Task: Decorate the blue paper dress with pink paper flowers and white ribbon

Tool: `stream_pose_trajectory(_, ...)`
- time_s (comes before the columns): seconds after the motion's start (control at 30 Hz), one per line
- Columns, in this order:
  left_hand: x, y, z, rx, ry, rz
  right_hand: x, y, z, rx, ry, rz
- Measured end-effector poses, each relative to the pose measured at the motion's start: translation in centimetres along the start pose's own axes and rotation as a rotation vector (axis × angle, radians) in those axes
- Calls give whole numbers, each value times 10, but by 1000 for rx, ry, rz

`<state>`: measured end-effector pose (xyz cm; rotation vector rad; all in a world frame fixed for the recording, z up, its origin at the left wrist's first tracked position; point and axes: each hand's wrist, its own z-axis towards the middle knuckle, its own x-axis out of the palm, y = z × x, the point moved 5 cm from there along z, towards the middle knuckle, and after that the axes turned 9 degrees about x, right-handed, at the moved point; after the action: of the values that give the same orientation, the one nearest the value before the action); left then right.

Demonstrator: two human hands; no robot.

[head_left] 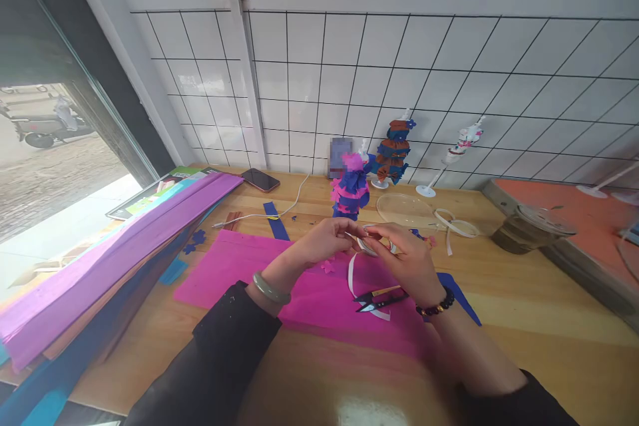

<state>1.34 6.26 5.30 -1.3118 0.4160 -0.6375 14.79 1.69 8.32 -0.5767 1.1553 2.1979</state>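
My left hand [333, 238] and my right hand [402, 256] meet over the sheet of pink paper [234, 266], fingertips pinched together. Between them is a roll of white tape [372, 249], partly hidden by my fingers. I cannot make out exactly how each fingertip grips it. A white strip [351, 273] curves across the pink paper below my fingers. Beside my right wrist lie dark thread snips [372, 296]. A small pink paper flower [327, 267] rests near my left hand. Just beyond my hands stands a doll-like figure wrapped in pink and blue paper [351, 190].
At left is a stack of coloured paper [124, 259]; a phone [260, 180] lies behind it. Decorated figures [394, 153] stand by the tiled wall. A clear plastic disc [404, 210], a white ribbon loop [455, 226] and a dark lidded cup [526, 229] lie toward the right.
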Motion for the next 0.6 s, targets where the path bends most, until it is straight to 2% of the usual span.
stream_pose_trajectory(0.1, -4, -2, 2, 37, -5, 18, 1, 4, 9, -63, 17, -19)
stream_pose_trajectory(0.2, -9, -5, 1, 80, -20, 125, 4, 6, 17, -52, 37, -11)
stream_pose_trajectory(0.37, -14, -13, -1, 100, -105, 307, 7, -4, 25, 155, 28, 51)
stream_pose_trajectory(0.47, -11, -17, -1, 100, -136, 270, 6, -9, 28, 180, 34, 84)
stream_pose_trajectory(0.6, -4, -15, 2, 104, -144, 76, -1, -9, 30, 47, -3, 73)
